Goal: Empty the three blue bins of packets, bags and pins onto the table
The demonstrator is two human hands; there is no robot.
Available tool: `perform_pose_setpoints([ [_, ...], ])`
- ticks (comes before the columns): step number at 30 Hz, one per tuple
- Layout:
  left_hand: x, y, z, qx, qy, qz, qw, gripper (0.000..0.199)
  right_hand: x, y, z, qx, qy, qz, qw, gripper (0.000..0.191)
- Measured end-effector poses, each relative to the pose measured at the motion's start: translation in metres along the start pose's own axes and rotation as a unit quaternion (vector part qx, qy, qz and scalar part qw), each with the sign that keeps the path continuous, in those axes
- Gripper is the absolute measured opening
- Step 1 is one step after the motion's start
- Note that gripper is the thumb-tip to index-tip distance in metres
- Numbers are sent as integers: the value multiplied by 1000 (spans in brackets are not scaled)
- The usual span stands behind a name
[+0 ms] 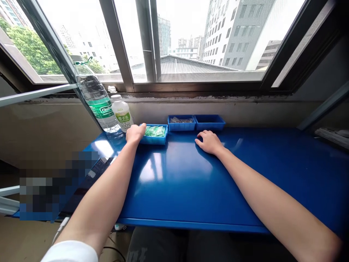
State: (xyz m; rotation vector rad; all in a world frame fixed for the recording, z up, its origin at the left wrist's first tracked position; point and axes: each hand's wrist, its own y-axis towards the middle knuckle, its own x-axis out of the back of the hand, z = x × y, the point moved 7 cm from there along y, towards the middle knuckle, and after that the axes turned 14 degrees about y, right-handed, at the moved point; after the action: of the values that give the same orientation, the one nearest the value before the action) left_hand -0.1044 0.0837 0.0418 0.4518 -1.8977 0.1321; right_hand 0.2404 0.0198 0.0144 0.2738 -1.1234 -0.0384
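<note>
My left hand (135, 133) is closed on the left end of a blue bin (154, 140) that holds green packets (155, 131). My right hand (208, 142) rests on the blue table (174, 182) with its fingers apart and nothing in it, just in front of two more blue bins. Of these, the left bin (181, 126) holds small dark packets (181, 120), and the right bin (209, 125) shows nothing inside. The left hand hides the near left corner of the green packets' bin.
Behind my left hand stand a white bottle (121, 112) with a green label and a large clear water bottle (98, 96). A dark flat object (89, 178) lies at the table's left edge. Windows line the wall behind; metal bars cross at the left.
</note>
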Motion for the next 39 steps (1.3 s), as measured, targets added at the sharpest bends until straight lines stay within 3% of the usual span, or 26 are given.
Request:
perform_pose_setpoints([
  [4, -7, 8, 0, -19, -58, 9, 998, 43, -1, 0, -1, 1, 7, -2, 1000, 37],
  [8, -10, 2, 1, 19, -127, 34, 991, 58, 4, 0, 4, 11, 43, -40, 998, 36],
  [11, -14, -7, -8, 0, -173, 81, 982, 58, 11, -3, 20, 38, 82, -74, 993, 49],
  [13, -15, -15, -19, -43, -171, 85, 981, 53, 7, -6, 31, 45, 111, -34, 992, 60],
  [16, -13, -29, -40, -113, -139, 47, 983, 41, -2, -10, 39, 32, 141, 34, 989, 64],
  [22, -25, -54, -65, -145, -139, 29, 979, 37, -3, -5, 22, 15, 219, 27, 975, 61],
  [29, -52, -69, -82, -197, -271, 173, 926, 41, 17, 0, -8, -20, 221, -61, 973, 51],
  [34, -53, -71, -84, -236, -295, 193, 906, 54, 30, -1, -13, 2, 241, -113, 964, 46],
  [39, -49, -73, -88, -255, -392, 191, 863, 64, 34, -5, -5, 19, 256, -136, 957, 44],
])
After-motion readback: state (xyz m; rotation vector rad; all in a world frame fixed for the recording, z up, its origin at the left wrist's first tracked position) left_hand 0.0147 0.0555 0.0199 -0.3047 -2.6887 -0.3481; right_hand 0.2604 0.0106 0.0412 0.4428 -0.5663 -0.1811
